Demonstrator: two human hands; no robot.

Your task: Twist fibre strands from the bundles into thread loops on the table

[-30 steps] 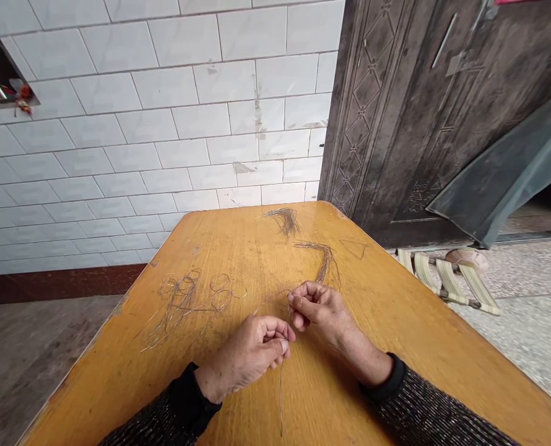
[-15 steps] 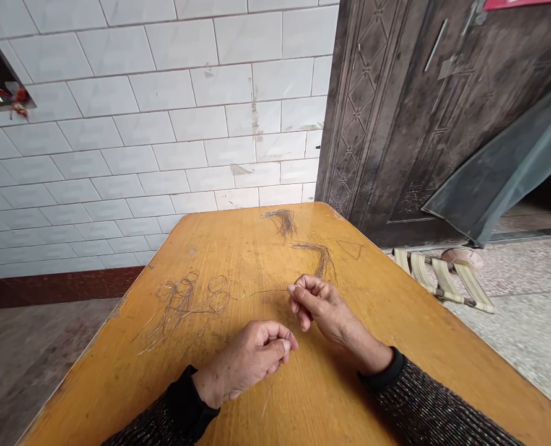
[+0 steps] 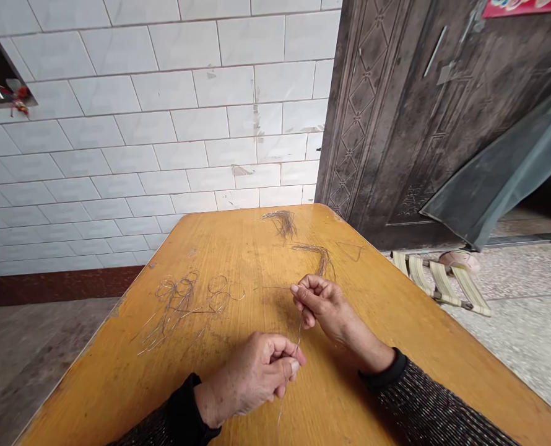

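Observation:
My right hand (image 3: 321, 305) pinches a thin wire (image 3: 299, 331) between thumb and forefinger. One end of the wire sticks out to the left of those fingertips, and the rest runs down to my left hand (image 3: 264, 375). There my left thumb and forefinger close on it, and its tail hangs below them toward the table. Just beyond my right hand lies a bent bundle of thin wires (image 3: 319, 253). Left of my hands rests a loose heap of wires with looped ends (image 3: 177, 303), with a few more wire loops (image 3: 218, 294) beside it.
The wooden table (image 3: 238, 248) runs up to a white tiled wall (image 3: 173, 124). Another wire bundle (image 3: 282, 223) lies at its far end, and a single bent wire (image 3: 352, 249) near the right edge. A strap-seated stool (image 3: 436, 282) stands on the floor to the right, by a dark door (image 3: 396, 124).
My left hand has moved down and slightly right, away from my right hand, and a stretch of wire now shows between them. My right hand has barely shifted.

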